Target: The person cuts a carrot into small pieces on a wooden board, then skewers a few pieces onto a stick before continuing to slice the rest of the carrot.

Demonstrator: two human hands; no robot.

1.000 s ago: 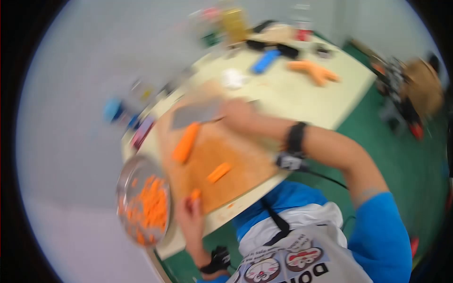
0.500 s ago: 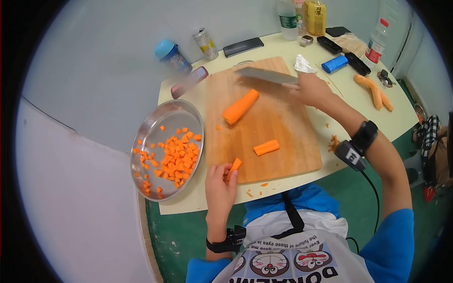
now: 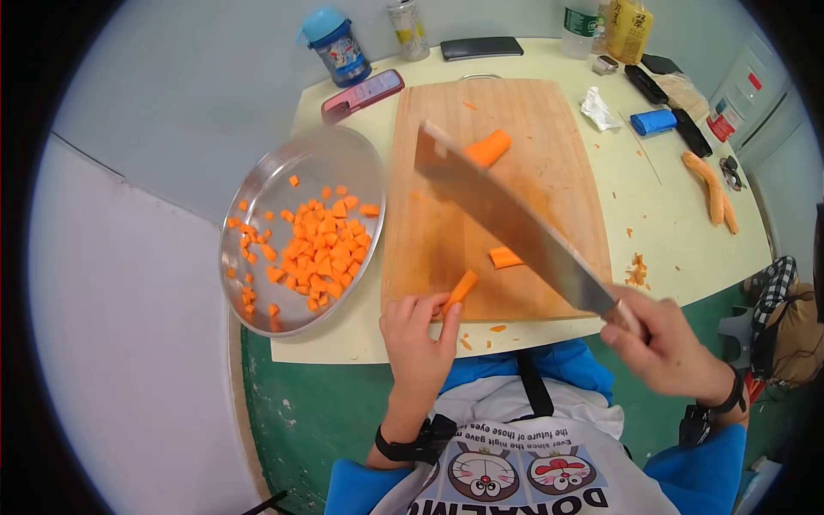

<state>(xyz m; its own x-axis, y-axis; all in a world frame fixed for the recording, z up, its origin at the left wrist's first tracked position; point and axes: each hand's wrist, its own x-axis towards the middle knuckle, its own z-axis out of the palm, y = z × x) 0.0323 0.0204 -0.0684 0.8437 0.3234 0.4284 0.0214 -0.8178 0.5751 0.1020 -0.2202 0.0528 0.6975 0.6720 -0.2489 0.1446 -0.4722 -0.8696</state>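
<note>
My left hand [image 3: 421,339] is closed at the near left of the wooden cutting board [image 3: 416,236], pinching a carrot stick [image 3: 462,290] between thumb and fingers. In my right hand [image 3: 665,348] is a broad-bladed kitchen knife [image 3: 515,219], its handle gripped and its blade raised slantwise over the board. Behind the blade lie a thick carrot piece [image 3: 491,148] and a shorter carrot piece [image 3: 505,257], both partly hidden by it. To the left, a round metal pan [image 3: 283,163] holds many diced carrot cubes [image 3: 322,249].
A red phone [image 3: 365,94], a blue flask [image 3: 336,51], a can [image 3: 408,30] and a black phone [image 3: 482,48] line the back. At right are crumpled tissue [image 3: 598,109], a blue roll [image 3: 653,122], an orange root vegetable [image 3: 712,189], a bottle [image 3: 728,116] and peel scraps [image 3: 637,270].
The knife has come up off the far part of the board and swung toward me, to the near right. My left hand still pinches the carrot stick. The camera view has shifted.
</note>
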